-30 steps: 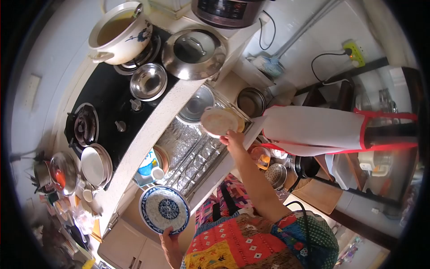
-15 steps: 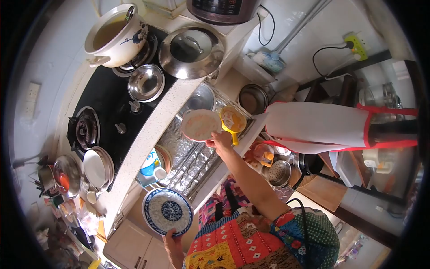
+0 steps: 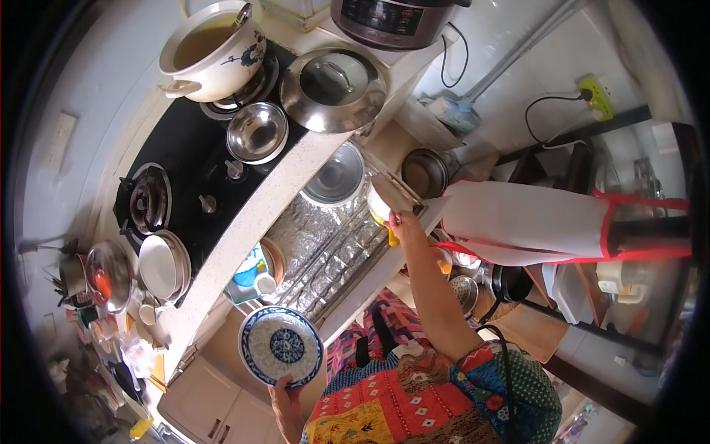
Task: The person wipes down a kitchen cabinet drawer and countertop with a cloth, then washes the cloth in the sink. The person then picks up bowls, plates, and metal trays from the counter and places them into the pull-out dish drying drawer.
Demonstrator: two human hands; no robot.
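My left hand [image 3: 287, 396] grips the lower rim of a blue-and-white patterned plate [image 3: 285, 346], held face up in front of the open drawer. My right hand [image 3: 403, 224] is closed on the edge of a pale plate [image 3: 392, 194], now steeply tilted and seen nearly edge-on. Beneath and beside it, a yellow-handled bowl [image 3: 393, 237] is mostly hidden. A round metal pan [image 3: 333, 176] sits in the shiny, foil-like drawer [image 3: 303, 229], left of the tilted plate. Near the drawer's front left, a small white cup [image 3: 265, 283] rests by a blue item [image 3: 248, 268].
A black stove [image 3: 185, 177] carries a white pot [image 3: 214, 55], a steel bowl [image 3: 257, 133] and stacked white bowls [image 3: 160, 265]. A large lid [image 3: 334, 89] lies on the counter. At right hangs a white apron-like cloth [image 3: 525, 218] with red edging, before a shelf rack.
My right hand has moved right and tipped the pale plate from nearly flat to steep over the yellow-handled bowl, uncovering the metal pan. The left hand's plate has hardly moved.
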